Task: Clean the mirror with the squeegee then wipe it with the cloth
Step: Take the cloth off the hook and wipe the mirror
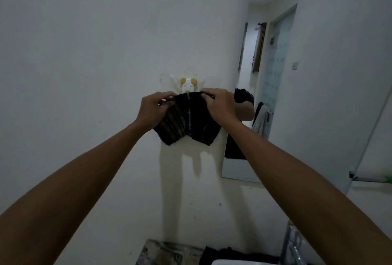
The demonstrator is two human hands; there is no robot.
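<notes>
The dark striped cloth (187, 119) hangs against the wall, below a white wall hook (187, 84). Left hand (153, 109) and right hand (219, 103) each pinch its top edge, fingers closed on the fabric. The mirror (250, 95) lies just right of the right-hand fingers.

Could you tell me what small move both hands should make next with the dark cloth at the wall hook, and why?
Probably lift the cloth up off the hook: the left hand and right hand both pinch its top edge there, while the mirror waits to the right.
</notes>
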